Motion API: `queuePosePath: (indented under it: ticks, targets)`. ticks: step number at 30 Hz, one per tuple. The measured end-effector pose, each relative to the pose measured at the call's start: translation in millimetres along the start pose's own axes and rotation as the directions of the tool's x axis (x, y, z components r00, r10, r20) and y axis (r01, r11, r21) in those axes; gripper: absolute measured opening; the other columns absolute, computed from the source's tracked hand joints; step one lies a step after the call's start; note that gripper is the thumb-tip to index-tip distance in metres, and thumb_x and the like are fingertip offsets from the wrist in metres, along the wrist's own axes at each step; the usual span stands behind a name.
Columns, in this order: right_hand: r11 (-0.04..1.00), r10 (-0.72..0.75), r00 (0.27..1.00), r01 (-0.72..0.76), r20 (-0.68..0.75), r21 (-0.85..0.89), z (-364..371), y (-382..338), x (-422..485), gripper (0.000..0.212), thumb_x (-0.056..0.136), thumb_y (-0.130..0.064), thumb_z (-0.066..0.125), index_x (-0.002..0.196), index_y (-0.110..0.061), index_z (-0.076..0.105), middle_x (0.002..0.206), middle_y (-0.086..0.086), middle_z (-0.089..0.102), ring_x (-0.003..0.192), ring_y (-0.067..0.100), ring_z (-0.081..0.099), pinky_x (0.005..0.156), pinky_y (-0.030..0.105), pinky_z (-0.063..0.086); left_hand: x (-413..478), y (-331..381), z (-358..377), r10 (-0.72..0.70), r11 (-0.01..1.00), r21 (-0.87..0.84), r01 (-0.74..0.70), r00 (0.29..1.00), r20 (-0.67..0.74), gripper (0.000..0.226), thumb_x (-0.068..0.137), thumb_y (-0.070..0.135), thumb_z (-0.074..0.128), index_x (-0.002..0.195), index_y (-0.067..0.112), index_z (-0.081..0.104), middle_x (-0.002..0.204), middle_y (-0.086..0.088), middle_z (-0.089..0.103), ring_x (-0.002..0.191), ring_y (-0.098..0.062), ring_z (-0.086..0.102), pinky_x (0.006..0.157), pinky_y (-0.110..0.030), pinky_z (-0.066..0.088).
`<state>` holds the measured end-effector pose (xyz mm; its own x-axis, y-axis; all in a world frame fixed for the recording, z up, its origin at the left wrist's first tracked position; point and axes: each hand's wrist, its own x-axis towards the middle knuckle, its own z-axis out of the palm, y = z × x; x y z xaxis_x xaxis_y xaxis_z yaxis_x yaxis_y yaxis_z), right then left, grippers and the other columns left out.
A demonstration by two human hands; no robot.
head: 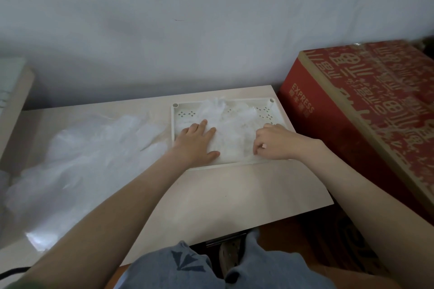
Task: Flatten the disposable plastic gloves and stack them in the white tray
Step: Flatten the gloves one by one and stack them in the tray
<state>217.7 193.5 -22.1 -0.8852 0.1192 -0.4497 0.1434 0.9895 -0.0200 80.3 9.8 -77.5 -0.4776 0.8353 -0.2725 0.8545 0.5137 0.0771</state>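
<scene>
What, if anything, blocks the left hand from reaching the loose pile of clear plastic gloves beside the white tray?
Likely nothing: the left hand rests flat in the white plastic tray, with the clear plastic glove pile just left of it, unobstructed.

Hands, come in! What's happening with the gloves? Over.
Left hand flat, pressing glove stack in white tray. Right hand pinching its edge. Loose glove pile waiting left. Nothing blocking.
</scene>
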Motion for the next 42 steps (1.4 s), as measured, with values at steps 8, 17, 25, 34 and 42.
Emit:
queuePosePath:
  ticks: [8, 17, 25, 34, 42]
  targets:
    - [0.956, 0.063, 0.973, 0.005, -0.220, 0.295, -1, -35, 31, 0.039, 0.096, -0.025, 0.047, 0.134, -0.014, 0.051, 0.139, 0.001, 0.047, 0.129, 0.022, 0.037, 0.107, 0.033, 0.027, 10, 0, 8, 0.018, 1.000, 0.001, -0.018, 0.999, -0.032, 0.076, 0.091, 0.062, 0.035, 0.150, 0.019, 0.012, 0.160, -0.007, -0.008, 0.147, -0.023, -0.011, 0.118, -0.047, -0.001]
    - [0.938, 0.167, 0.986, -0.149, -0.030, 0.312, 48, -41, 46, 0.067, 0.102, -0.045, 0.025, 0.153, -0.021, -0.012, 0.160, 0.003, -0.019, 0.146, 0.018, -0.019, 0.118, 0.036, -0.008, 8, -6, 17, -0.007, 1.000, 0.014, 0.007, 1.000, 0.001, 0.079, 0.093, 0.065, 0.022, 0.152, 0.022, -0.007, 0.160, -0.004, -0.014, 0.147, -0.020, -0.014, 0.119, -0.043, -0.005]
    - [0.887, 0.292, 0.956, -0.269, -0.003, 0.374, 56, -9, 35, 0.066, 0.103, -0.039, 0.025, 0.151, -0.020, -0.017, 0.159, 0.004, -0.021, 0.146, 0.019, -0.021, 0.116, 0.035, -0.012, 9, -8, 18, -0.003, 1.000, 0.022, 0.003, 1.000, 0.020, 0.078, 0.094, 0.064, 0.021, 0.152, 0.023, -0.010, 0.159, -0.004, -0.018, 0.146, -0.020, -0.017, 0.119, -0.044, -0.006]
    - [0.813, 0.469, 0.856, -0.322, -0.217, 0.485, 48, 15, 15, 0.057, 0.093, -0.007, 0.044, 0.146, -0.012, 0.022, 0.143, 0.014, 0.029, 0.128, 0.033, 0.028, 0.103, 0.039, 0.027, 10, -9, 18, 0.005, 1.000, 0.024, -0.006, 1.000, 0.020, 0.079, 0.093, 0.064, 0.023, 0.152, 0.023, -0.009, 0.159, -0.004, -0.019, 0.146, -0.020, -0.018, 0.119, -0.044, -0.006]
    - [0.692, 0.542, 0.786, -0.218, -0.297, 0.688, 36, 26, 21, 0.039, 0.091, 0.004, 0.036, 0.129, -0.005, 0.042, 0.108, 0.005, 0.046, 0.101, 0.022, 0.046, 0.078, 0.029, 0.036, 10, -10, 18, 0.001, 1.000, 0.020, 0.000, 1.000, -0.014, 0.072, 0.096, 0.060, 0.018, 0.153, 0.022, -0.007, 0.159, -0.006, -0.016, 0.147, -0.021, -0.014, 0.119, -0.043, -0.005]
